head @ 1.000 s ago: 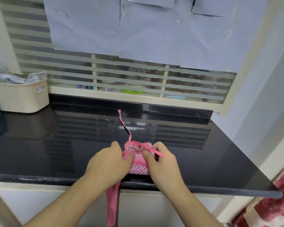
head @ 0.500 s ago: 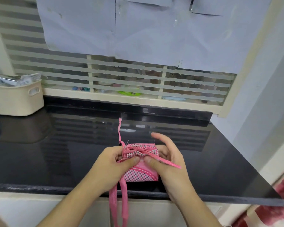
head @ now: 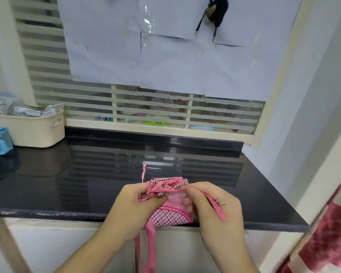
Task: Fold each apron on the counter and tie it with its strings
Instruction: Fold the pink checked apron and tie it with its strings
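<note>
Fingertips (head: 198,198) of my right hand (head: 215,209) are pinching 1 pink string (head: 213,203), which is running down and to the right past the knuckles. My left hand (head: 134,205) is curling its fingers around the bunched knot of strings (head: 158,189) on top of the folded apron (head: 170,213), apparently pinning the wraps so they are not slipping while the other end is being drawn tight. 2 loose tails (head: 152,247) are hanging below the counter (head: 67,184) edge. The bundle is sitting at the near edge, its long axis running left to right, its checked face turned toward me. A cream basket (head: 32,129) is standing at far left.
</note>
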Demonstrator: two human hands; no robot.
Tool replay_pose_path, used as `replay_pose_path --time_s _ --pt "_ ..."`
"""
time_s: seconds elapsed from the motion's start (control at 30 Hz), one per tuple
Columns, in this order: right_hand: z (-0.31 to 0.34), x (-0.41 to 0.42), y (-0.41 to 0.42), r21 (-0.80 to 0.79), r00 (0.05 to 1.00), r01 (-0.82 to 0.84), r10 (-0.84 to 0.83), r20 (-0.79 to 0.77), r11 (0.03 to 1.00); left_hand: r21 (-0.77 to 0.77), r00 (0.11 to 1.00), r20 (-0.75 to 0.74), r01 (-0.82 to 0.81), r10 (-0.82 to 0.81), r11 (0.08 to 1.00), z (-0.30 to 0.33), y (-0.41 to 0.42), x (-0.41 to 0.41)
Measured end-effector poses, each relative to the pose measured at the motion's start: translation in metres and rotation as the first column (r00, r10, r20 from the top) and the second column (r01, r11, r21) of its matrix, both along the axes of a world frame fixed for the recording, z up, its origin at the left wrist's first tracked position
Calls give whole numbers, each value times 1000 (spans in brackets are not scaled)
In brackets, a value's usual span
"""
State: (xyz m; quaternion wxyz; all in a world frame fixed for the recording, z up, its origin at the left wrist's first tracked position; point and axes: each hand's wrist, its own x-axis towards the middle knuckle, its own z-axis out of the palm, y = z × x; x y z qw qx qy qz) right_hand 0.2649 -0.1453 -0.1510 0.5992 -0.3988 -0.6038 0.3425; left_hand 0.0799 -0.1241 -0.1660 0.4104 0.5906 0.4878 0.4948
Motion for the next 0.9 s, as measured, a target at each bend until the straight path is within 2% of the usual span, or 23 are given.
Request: replay_pose_path --time_s 0.17,0.3,0.43,0.5,0.6,0.67,0.8,0.83,0.9 --pt "14 5 -49 20 992 -16 19 -125 1000 -16 988 156 -12 15 1000 14 -35 9" --pt "16 11 -85 28 964 -3 10 -267 1000 -15 921 384 -61 62 998 29 -73 18" --pt "4 17 -115 -108 958 -106 72 -279 989 -6 875 484 -36 34 999 48 -112 20" --pt "1 19 -130 -179 951 -161 105 -290 971 10 874 486 -16 9 1000 58 -131 20" --pt "3 25 -149 -195 948 -234 179 -264 952 41 903 428 25 -40 999 74 -161 22" --pt "4 26 -161 -173 950 -274 239 -202 946 77 930 368 -9 -20 997 82 -176 21" --pt "16 37 -190 -71 947 -320 317 -40 945 169 990 105 -112 96 979 81 -189 10" --pt "27 42 -197 -6 949 -313 313 -36 950 177 997 17 -77 76 981 79 -191 6" --pt "51 51 -203 136 958 -255 269 -96 957 143 983 -170 93 -69 985 76 -195 3"
